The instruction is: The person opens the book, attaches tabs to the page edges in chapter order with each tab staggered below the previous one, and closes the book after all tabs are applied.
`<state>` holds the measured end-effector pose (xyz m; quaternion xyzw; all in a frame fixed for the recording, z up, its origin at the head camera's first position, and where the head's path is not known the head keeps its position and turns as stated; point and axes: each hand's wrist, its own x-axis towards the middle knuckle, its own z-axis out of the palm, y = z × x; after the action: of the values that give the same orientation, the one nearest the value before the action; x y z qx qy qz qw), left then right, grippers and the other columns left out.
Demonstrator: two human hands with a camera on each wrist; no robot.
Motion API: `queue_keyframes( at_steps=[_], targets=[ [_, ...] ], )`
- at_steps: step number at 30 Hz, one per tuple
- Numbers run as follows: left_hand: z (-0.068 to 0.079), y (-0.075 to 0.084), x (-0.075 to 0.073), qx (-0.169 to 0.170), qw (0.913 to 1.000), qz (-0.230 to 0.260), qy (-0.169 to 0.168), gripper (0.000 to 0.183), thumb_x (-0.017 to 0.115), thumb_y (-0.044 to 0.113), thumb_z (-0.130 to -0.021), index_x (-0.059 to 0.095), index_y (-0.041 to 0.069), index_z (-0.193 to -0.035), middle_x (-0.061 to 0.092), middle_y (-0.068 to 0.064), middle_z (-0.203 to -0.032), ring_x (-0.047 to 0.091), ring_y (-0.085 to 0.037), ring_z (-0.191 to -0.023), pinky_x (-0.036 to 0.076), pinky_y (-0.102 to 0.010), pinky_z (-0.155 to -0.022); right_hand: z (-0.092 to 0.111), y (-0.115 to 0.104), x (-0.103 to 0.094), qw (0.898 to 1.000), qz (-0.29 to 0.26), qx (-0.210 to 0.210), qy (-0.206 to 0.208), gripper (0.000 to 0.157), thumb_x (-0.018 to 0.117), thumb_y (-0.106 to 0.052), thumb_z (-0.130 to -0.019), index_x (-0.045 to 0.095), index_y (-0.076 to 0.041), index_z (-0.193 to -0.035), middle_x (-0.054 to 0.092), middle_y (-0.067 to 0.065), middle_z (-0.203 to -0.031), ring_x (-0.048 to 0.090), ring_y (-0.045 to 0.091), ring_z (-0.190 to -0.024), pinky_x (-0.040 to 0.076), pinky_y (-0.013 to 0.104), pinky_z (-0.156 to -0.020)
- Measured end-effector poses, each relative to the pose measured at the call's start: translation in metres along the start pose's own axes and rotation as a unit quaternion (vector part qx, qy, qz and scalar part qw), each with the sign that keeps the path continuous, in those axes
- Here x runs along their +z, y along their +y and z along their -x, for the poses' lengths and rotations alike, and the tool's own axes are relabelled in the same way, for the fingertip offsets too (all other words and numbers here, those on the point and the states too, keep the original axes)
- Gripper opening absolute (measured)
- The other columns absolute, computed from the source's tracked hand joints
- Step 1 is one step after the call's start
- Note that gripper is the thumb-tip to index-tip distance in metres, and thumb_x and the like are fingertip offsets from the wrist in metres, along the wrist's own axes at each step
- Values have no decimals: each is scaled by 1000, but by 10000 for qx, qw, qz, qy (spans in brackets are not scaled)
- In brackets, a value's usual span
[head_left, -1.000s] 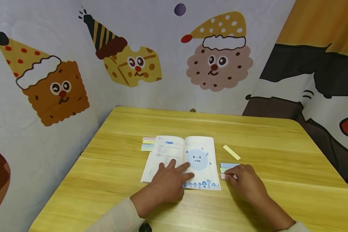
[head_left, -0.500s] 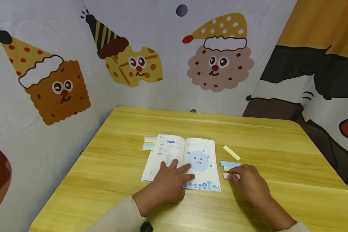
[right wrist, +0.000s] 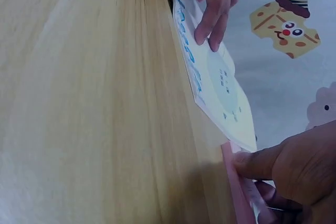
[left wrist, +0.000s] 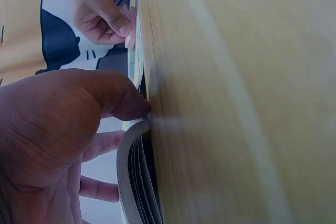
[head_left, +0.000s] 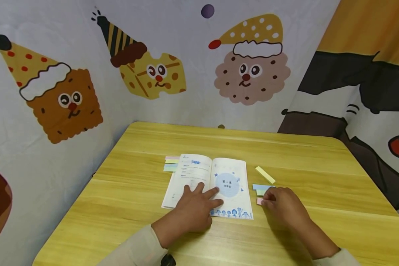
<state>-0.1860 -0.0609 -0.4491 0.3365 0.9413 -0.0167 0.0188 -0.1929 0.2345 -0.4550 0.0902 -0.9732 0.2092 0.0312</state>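
An open book (head_left: 234, 168) lies on the table, a blue circle printed on its right page. My left hand (head_left: 196, 207) rests on it near the fold, fingers spread over both pages; the thumb is at the lower edge, as the left wrist view shows. To the right of the book, my right hand (head_left: 287, 205) pinches a pad of pink sticky tabs (right wrist: 236, 187) between thumb and fingers. The fingers partly cover the pink pad in the head view. Just beyond it lie a blue pad of tabs (head_left: 262, 187) and a green pad (head_left: 260, 193), partly hidden by the hand.
A yellow pad of tabs (head_left: 265, 174) lies slanted behind the blue one. Pink, yellow, blue and green tabs (head_left: 170, 167) stick out from the book's left side. The wooden table (head_left: 319, 166) meets a cartoon-printed cloth (head_left: 199, 111) at the back and left.
The pink pad has shifted slightly right, opening a gap from the green pad. The right fingers have shifted a little over it. The left hand stays on the book.
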Motion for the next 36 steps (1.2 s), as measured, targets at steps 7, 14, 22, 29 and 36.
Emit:
queue_keyframes(
  at_steps=[7,14,22,29,36],
  targets=[
    [2,0,-2,17,10000,7,36,56,63,37,-80,48,45,-133,34,9,-147,37,-27,-117,34,-58,-76,0,0,-5,9994,333,-47,40,6,75,-22,-79,74,-20,-85,67,-7,-82,60,22,-82,46,41,-68],
    [2,1,-3,-50,10000,-4,17,56,64,36,-80,48,45,-133,34,10,-147,36,-27,-119,33,-60,-78,2,3,-11,9985,536,73,-119,8,74,-18,-80,74,-15,-88,68,-1,-86,60,24,-84,47,43,-69],
    [2,1,-1,-29,10000,-38,39,56,64,37,-80,48,46,-133,34,10,-147,36,-26,-118,34,-59,-77,3,5,-10,9981,565,155,-175,5,76,-18,-78,72,-17,-82,66,-2,-82,59,23,-82,47,42,-65],
    [2,1,0,-36,10000,-24,62,56,64,36,-79,49,46,-132,35,10,-147,36,-25,-117,34,-59,-77,3,2,-11,9983,476,225,-236,12,75,-18,-79,66,-13,-86,61,-5,-74,54,19,-72,44,35,-58],
    [2,1,1,-29,10000,-46,58,56,64,37,-80,48,46,-132,34,10,-147,36,-25,-116,34,-58,-76,3,1,-13,9965,688,380,-295,10,76,-20,-78,73,-15,-87,66,-1,-85,57,28,-86,46,41,-61]
  ],
)
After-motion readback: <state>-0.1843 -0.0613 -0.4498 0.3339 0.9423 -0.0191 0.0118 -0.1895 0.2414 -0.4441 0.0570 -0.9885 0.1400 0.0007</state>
